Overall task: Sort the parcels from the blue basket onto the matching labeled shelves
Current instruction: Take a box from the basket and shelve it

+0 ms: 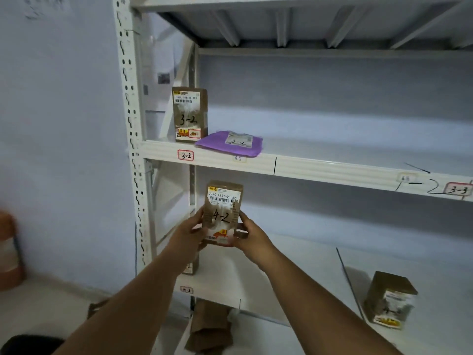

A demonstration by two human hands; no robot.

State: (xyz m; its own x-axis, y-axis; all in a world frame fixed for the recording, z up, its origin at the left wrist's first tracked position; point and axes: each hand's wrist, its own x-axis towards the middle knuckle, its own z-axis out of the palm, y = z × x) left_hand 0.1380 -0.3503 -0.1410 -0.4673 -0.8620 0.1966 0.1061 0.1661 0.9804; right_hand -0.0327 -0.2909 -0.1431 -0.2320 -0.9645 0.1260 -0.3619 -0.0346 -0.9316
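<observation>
A brown cardboard parcel (223, 211) marked "4-2" is held upright in front of the white rack, above the lower shelf (256, 283) whose edge label (186, 289) reads 4-2. My left hand (188, 233) grips its left side and my right hand (252, 234) grips its right side. Another brown box (190, 267) stands on that shelf, mostly hidden behind my left arm. On the shelf above, labelled 3-2 (185, 155), stand a brown box (189, 115) marked 3-2 and a flat purple mailer (230, 144). The blue basket is out of view.
A brown box (390, 299) stands at the right of the lower shelf, past a dark divider line. A 3-3 label (458, 190) sits on the upper shelf's edge at far right. Brown parcels (210, 326) lie below the lower shelf. The rack's white upright (130, 139) stands at left, by the wall.
</observation>
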